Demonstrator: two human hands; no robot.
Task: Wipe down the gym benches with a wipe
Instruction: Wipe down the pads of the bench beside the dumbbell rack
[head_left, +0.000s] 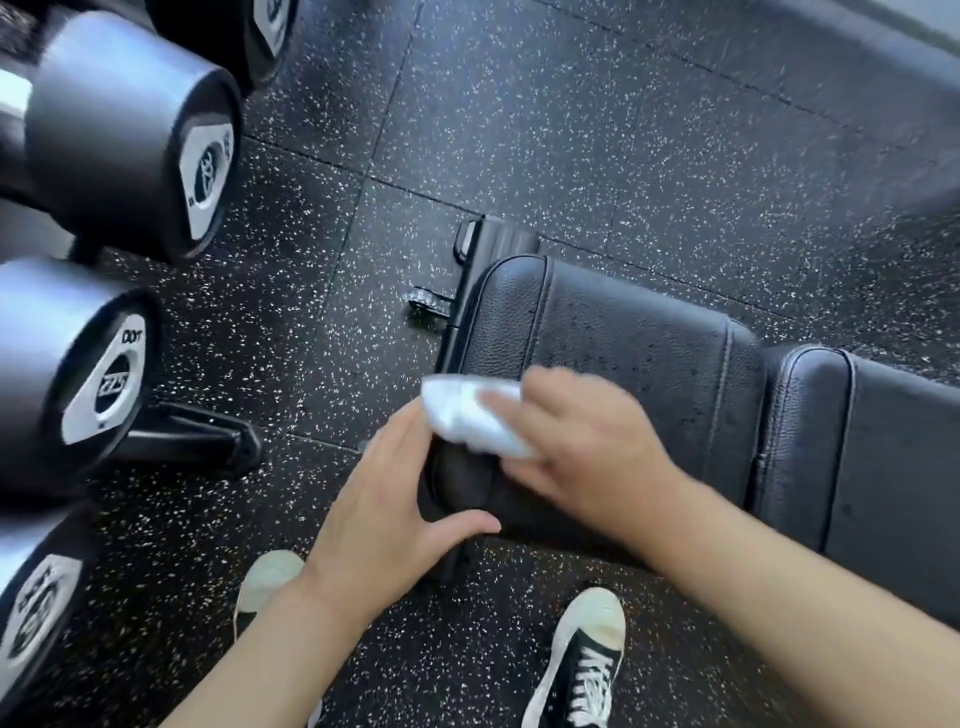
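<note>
The right hand (582, 447) lies palm-down over a white wipe (467, 415), its fingers (501, 397) stretched fairly straight and close together, pressing the crumpled sheet onto the near end of the black gym bench (623, 353). Motion blur softens the fingertips, so exactly how they bear on the wipe cannot be told. The left hand (384, 493) cups the bench's rounded end from the side, fingers gently curved and together along the edge, thumb (462, 522) spread wide and laid across the pad's lower corner; its fingertips meet the wipe's edge. Both bare forearms reach in from the bottom of the view.

The bench pad is pebbled black vinyl with stitched seams, split into a seat section and a longer back section (893, 467). Beneath it lies black rubber floor tile (571, 130) flecked with white. Round-headed black dumbbells (135, 135) with pale end caps stand at the left. Black lace-up sneakers (587, 660) with white toe caps stand below.
</note>
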